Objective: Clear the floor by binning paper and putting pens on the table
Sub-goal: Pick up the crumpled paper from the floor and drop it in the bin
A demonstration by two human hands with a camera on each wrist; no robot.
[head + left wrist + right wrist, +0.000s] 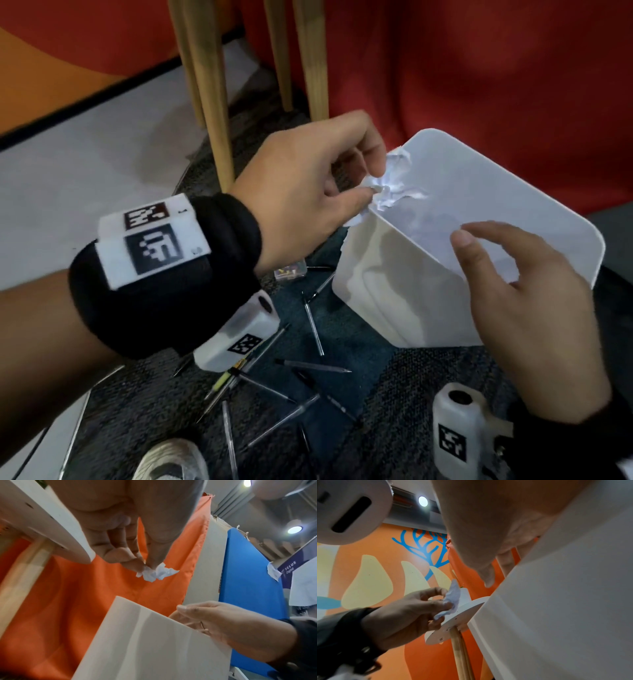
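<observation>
Several pens [310,366]: lying scattered on the dark carpet [394,377], on the near side of the bin and below its base; none is being touched.
Shoe [171,459]: showing at the near edge, on the viewer's side of the bin, beyond the pens.
Right hand [527,308]: hovering at the bin's near rim, fingers spread apart and lightly bent, holding nothing; contact with the rim cannot be told.
Bin [387,291]: white, standing tilted on the carpet with its opening facing up.
Left hand [308,192]: reaching to the bin's left rim, thumb and fingertips pinching the crumpled paper.
Crumpled paper [394,188]: being held over the bin's left rim, at the opening.
Table legs [212,96]: wooden, standing beyond the bin, to its left.
</observation>
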